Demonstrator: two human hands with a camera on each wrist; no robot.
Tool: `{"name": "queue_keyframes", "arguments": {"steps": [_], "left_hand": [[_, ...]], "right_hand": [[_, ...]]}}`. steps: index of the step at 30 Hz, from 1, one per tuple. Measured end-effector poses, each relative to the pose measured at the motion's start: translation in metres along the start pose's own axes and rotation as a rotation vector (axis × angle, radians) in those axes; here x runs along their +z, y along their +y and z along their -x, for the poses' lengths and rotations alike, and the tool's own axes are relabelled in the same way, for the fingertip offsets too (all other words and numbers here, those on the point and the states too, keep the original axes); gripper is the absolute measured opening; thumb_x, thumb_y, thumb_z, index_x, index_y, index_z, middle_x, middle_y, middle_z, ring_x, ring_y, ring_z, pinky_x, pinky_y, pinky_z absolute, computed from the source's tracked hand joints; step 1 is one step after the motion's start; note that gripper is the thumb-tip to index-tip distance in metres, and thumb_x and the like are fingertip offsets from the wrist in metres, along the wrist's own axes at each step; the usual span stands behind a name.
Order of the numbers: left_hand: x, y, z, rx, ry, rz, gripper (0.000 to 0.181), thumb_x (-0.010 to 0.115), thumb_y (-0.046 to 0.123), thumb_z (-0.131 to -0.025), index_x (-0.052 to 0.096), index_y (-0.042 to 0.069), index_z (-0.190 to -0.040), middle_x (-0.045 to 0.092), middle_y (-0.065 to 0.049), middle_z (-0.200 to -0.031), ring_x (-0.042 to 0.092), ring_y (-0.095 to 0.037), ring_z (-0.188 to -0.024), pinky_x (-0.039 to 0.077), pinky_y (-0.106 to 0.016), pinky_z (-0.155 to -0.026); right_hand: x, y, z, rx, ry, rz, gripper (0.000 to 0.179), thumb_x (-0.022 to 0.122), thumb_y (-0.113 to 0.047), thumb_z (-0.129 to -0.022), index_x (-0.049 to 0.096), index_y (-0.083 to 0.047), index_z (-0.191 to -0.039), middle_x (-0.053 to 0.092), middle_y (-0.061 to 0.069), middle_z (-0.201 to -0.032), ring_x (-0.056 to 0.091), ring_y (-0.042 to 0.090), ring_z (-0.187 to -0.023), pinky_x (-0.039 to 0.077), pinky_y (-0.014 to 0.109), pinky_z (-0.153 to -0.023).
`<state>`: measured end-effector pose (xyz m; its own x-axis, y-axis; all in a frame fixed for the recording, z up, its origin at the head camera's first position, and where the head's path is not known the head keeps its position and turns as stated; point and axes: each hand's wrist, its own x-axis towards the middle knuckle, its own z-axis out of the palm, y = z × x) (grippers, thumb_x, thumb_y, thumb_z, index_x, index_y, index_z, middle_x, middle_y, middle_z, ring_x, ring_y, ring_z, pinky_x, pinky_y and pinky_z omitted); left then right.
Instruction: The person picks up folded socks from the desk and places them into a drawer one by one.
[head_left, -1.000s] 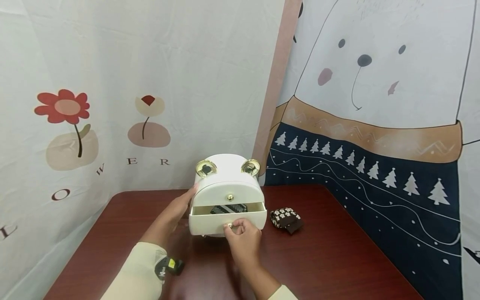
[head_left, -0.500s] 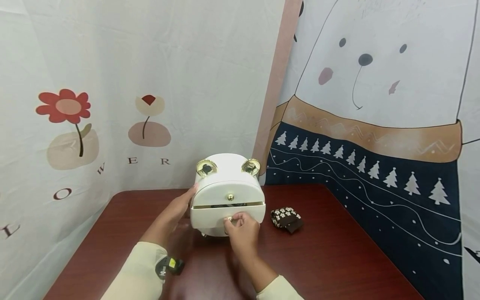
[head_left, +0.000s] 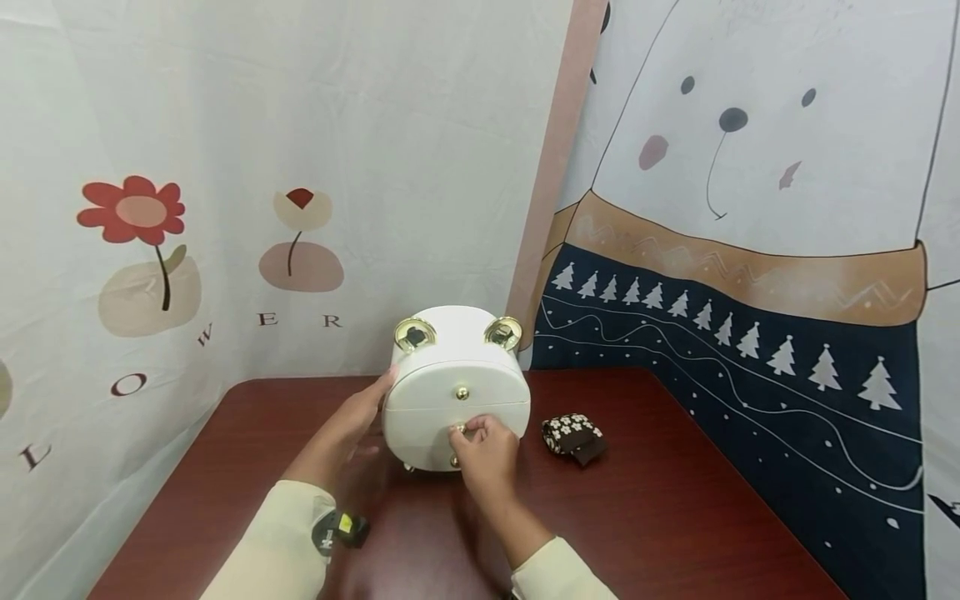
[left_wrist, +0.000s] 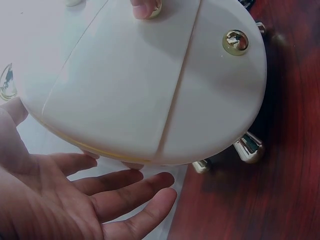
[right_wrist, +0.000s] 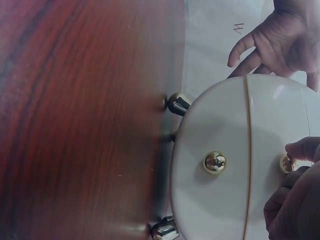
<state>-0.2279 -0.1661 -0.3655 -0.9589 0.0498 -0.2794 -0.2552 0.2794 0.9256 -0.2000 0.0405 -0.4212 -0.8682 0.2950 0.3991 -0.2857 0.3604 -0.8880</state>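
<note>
A white drawer box [head_left: 420,433], rounded and with gold ear-like discs on top, stands on short gold feet. Its drawer fronts lie flush, divided by thin seams. My left hand [head_left: 356,421] rests against the box's left side with fingers extended; in the left wrist view that hand [left_wrist: 75,190] shows its fingers spread along the curved edge. Thumb and fingers of my right hand [head_left: 489,462] pinch the gold knob [right_wrist: 287,163] of the middle drawer. A lower gold knob [right_wrist: 215,163] sits beneath it, and another gold knob [head_left: 462,393] is on the top section.
On the dark red wooden table [head_left: 645,500], a folded dark brown cloth item with white flowers [head_left: 573,438] lies just right of the box. A printed fabric backdrop [head_left: 420,167] hangs behind the table.
The middle drawer has slid inward from partly open to closed, hiding the striped dark item inside. My right hand moved forward with its knob; the left hand stayed at the side.
</note>
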Motion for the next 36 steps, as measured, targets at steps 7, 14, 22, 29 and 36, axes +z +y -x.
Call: {"name": "queue_keyframes", "arguments": {"steps": [7, 14, 22, 29, 36], "left_hand": [[0.000, 0.002, 0.000, -0.002, -0.002, 0.014, 0.113, 0.034, 0.094, -0.097, 0.038, 0.006, -0.169, 0.042, -0.027, -0.171, 0.050, -0.050, -0.152, 0.048, -0.068, -0.112], [0.001, 0.001, -0.002, 0.003, -0.005, 0.020, 0.108, 0.033, 0.090, -0.100, 0.038, 0.008, -0.169, 0.042, -0.027, -0.171, 0.048, -0.049, -0.155, 0.049, -0.063, -0.110], [0.006, -0.005, -0.008, 0.068, 0.030, 0.047, 0.105, 0.027, 0.088, -0.102, 0.030, 0.009, -0.172, 0.031, -0.028, -0.174, 0.038, -0.048, -0.157, 0.043, -0.069, -0.117], [0.008, -0.013, -0.010, 0.207, 0.030, 0.093, 0.092, 0.016, 0.076, -0.109, 0.004, 0.014, -0.177, 0.003, -0.026, -0.183, 0.015, -0.052, -0.165, 0.031, -0.078, -0.122], [0.009, -0.019, -0.008, 0.392, 0.085, 0.096, 0.083, 0.053, 0.041, -0.115, 0.003, 0.019, -0.178, -0.015, -0.016, -0.184, 0.004, -0.051, -0.169, 0.025, -0.071, -0.130]], "right_hand": [[0.001, -0.001, -0.002, 0.025, -0.008, -0.001, 0.018, 0.091, -0.007, -0.079, 0.073, -0.006, -0.080, 0.047, -0.013, -0.049, 0.048, 0.001, -0.040, 0.039, 0.023, -0.047], [0.001, 0.002, -0.001, 0.010, 0.009, 0.008, 0.020, 0.093, -0.009, -0.079, 0.073, -0.006, -0.081, 0.043, -0.012, -0.052, 0.040, 0.001, -0.045, 0.035, 0.022, -0.048], [-0.001, 0.010, 0.007, 0.043, 0.013, -0.023, 0.027, 0.099, -0.008, -0.076, 0.075, -0.004, -0.087, 0.043, -0.010, -0.055, 0.039, 0.002, -0.048, 0.033, 0.021, -0.048], [-0.004, 0.016, 0.013, 0.134, -0.022, -0.028, 0.024, 0.097, -0.001, -0.072, 0.075, 0.001, -0.084, 0.051, -0.006, -0.055, 0.046, 0.006, -0.051, 0.042, 0.023, -0.051], [-0.006, 0.025, 0.013, 0.148, -0.082, 0.120, 0.022, 0.098, -0.009, -0.069, 0.077, -0.002, -0.070, 0.073, 0.003, -0.069, 0.062, 0.013, -0.068, 0.056, 0.034, -0.068]]}}
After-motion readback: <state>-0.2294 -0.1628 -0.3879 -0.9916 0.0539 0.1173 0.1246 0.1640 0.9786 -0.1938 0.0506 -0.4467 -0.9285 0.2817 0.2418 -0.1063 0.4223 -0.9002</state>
